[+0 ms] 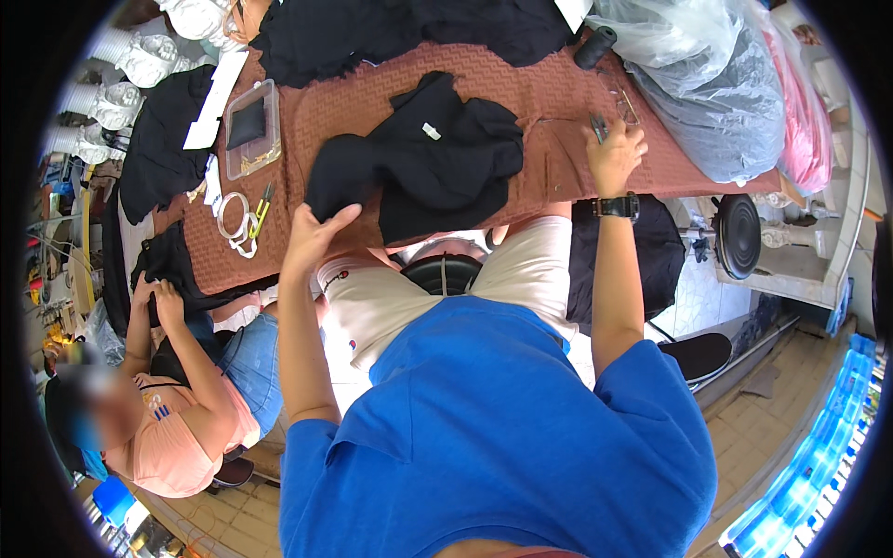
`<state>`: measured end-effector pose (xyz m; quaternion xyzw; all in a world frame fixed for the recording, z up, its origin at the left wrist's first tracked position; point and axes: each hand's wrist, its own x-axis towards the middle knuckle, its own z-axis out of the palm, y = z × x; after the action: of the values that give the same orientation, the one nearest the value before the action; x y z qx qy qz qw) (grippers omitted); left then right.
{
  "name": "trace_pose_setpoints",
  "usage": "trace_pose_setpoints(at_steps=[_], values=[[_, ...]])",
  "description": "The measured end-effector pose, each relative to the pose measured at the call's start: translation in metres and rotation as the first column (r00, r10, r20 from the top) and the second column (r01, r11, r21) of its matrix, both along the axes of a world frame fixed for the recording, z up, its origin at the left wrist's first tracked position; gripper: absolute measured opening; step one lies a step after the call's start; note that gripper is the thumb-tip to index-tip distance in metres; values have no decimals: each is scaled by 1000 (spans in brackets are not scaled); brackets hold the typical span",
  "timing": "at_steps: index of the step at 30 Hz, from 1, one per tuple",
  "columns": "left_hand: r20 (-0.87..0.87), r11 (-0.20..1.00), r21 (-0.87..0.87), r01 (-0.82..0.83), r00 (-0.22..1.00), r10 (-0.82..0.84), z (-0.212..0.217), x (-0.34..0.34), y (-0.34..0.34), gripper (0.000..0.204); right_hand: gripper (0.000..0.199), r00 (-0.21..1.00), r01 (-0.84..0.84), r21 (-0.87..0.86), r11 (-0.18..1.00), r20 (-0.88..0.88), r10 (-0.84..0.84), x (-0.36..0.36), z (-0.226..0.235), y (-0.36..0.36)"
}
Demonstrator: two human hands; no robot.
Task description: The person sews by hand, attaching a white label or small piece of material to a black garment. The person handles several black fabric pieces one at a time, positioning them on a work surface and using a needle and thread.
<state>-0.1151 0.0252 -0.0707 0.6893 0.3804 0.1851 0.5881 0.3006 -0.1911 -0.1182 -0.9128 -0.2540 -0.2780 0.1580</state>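
A black garment (446,153) with a small white label lies bunched on the table in front of me, one edge hanging over the front. At its near left corner, my left hand (316,232) grips the cloth, thumb on top and the other fingers partly hidden. To the right of the garment, my right hand (616,160) is over the tabletop with curled fingers around a small pair of dark thread snips (598,126). A watch is on that wrist. Just beyond these fingers lies a small thin-framed object (625,107) that I cannot make out.
A brown textured cloth (321,102) covers the table. On the left are a clear plastic box (253,130), a white tape roll (234,216) and a yellow cutter (262,210). A black thread spool (595,46) and stuffed bags (707,102) are far right. A co-worker (186,418) handles black cloth at left.
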Motion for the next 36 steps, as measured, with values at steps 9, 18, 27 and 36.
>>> trace_pose_setpoints(at_steps=[9,18,27,36], values=[[242,979,20,-203,951,192,39,35,27,30,20,628,-666,289,688,-281,726,-72,12,77],[392,990,-58,-127,909,140,79,25,58,28,25,700,-555,559,617,-88,709,-27,106,71],[517,981,-42,-190,836,184,136,23,53,14,29,80,269,952,146,-173,982,18,172,53],[729,928,102,-358,662,175,183,2,67,25,30,378,-278,776,567,-454,807,62,196,42]])
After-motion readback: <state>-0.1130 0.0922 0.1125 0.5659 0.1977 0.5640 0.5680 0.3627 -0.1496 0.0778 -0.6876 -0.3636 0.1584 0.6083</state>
